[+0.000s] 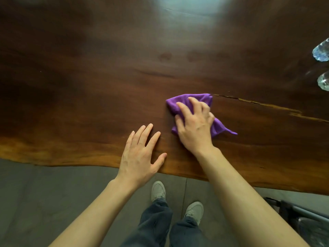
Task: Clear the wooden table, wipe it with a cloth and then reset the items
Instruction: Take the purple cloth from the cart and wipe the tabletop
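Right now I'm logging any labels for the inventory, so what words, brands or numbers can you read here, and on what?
None can be read.
Purple cloth under the right hand: no tag or print shows.
Two clear glass items at the table's right edge: cut off, no lettering visible.
Shoes: no visible logo.

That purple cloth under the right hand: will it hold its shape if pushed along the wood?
Probably not: the purple cloth looks soft and bunched under the right hand, with a loose corner trailing. It likely slides easily on the glossy wooden table, and seems light.
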A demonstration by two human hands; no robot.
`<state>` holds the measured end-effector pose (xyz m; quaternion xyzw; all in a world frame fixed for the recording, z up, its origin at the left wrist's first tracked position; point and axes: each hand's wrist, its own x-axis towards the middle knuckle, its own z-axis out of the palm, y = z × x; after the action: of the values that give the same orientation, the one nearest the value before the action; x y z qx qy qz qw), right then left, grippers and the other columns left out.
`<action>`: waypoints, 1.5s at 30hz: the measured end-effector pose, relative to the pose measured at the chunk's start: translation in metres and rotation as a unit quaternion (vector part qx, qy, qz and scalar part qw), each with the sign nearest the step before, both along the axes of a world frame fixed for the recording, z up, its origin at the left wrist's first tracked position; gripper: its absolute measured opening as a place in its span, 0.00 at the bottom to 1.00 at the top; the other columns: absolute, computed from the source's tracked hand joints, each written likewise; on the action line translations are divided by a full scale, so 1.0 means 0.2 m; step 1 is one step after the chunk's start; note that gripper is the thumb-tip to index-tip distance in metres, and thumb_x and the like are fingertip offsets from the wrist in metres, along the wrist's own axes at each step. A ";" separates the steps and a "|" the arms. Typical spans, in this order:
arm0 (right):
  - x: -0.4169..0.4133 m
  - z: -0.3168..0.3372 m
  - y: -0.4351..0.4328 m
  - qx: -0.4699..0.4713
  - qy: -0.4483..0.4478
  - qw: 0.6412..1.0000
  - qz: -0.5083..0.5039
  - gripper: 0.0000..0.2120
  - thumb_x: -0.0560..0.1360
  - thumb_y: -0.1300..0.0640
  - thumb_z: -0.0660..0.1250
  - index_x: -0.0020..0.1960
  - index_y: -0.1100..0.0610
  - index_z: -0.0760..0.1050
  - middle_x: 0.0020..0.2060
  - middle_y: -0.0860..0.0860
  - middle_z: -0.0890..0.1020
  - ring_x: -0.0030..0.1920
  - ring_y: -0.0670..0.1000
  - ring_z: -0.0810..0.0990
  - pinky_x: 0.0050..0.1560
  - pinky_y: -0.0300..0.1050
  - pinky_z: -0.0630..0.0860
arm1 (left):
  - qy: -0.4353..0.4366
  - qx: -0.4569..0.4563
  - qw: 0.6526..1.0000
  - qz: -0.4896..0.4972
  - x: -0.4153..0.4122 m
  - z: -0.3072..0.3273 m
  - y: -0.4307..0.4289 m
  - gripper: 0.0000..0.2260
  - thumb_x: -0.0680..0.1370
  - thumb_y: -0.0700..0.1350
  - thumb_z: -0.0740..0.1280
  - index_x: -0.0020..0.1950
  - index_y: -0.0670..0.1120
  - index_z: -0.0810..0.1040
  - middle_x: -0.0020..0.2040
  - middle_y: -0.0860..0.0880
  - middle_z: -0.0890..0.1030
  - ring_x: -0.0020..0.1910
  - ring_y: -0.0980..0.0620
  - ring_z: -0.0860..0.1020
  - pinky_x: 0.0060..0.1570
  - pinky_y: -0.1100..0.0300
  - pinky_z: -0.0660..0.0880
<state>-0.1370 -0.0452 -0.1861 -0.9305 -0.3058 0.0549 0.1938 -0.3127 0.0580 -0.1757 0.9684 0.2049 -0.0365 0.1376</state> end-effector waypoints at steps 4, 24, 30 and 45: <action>-0.14 0.01 -0.06 0.021 0.013 0.995 0.095 0.19 0.81 0.46 0.60 0.70 0.47 0.74 0.74 0.52 0.69 0.73 0.57 0.64 0.68 0.60 0.64 | -0.009 -0.015 1.000 0.005 0.00 -0.01 0.00 0.31 0.78 0.62 0.61 0.76 0.47 0.68 0.79 0.46 0.63 0.79 0.47 0.58 0.77 0.45 0.56; -0.30 0.00 -0.72 -0.027 -0.003 0.966 -0.258 0.21 0.76 0.56 0.71 0.69 0.50 0.76 0.69 0.59 0.73 0.66 0.63 0.69 0.58 0.63 0.72 | 0.000 -0.015 1.000 -0.012 0.00 0.02 0.01 0.33 0.76 0.63 0.59 0.75 0.45 0.68 0.79 0.46 0.63 0.79 0.47 0.58 0.77 0.43 0.57; -0.50 0.05 -0.35 -0.026 0.004 0.991 -0.134 0.25 0.72 0.54 0.73 0.68 0.47 0.75 0.67 0.57 0.75 0.64 0.60 0.73 0.53 0.58 0.75 | 0.007 -0.019 1.000 -0.009 0.01 0.04 0.02 0.33 0.75 0.63 0.60 0.74 0.44 0.69 0.78 0.45 0.64 0.78 0.46 0.60 0.76 0.43 0.58; 0.05 0.40 -0.37 0.225 0.108 0.952 -0.178 0.17 0.79 0.61 0.68 0.67 0.51 0.76 0.64 0.50 0.78 0.64 0.52 0.74 0.67 0.48 0.71 | -0.025 -0.064 0.996 0.050 0.33 0.22 0.22 0.25 0.75 0.51 0.71 0.70 0.44 0.74 0.69 0.46 0.75 0.70 0.46 0.71 0.69 0.48 0.69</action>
<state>-0.1277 -0.1199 -0.1066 -0.8904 -0.1173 0.0494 0.4370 -0.2474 0.1021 -0.1312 0.9469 0.2467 -0.0183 0.2056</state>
